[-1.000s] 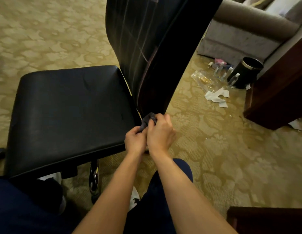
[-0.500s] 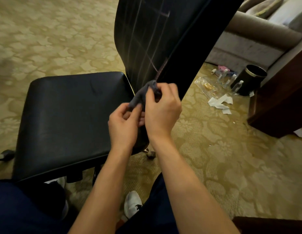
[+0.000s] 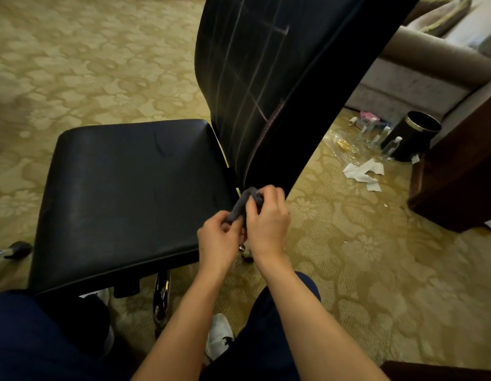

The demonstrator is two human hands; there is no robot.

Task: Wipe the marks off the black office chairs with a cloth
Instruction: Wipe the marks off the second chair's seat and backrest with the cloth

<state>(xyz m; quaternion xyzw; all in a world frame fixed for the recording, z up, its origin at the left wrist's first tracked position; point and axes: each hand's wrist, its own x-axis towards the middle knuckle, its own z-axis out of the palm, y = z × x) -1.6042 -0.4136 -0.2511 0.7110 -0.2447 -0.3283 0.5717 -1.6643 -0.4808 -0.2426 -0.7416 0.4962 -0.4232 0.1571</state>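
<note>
Both hands grip one grey cloth (image 3: 243, 203) at the bottom edge of the black office chair's backrest (image 3: 269, 86): the right hand (image 3: 267, 225) pinches its upper end against the backrest, the left hand (image 3: 218, 240) curls round its lower end beside the seat (image 3: 129, 193); pale lines mark the backrest
</note>
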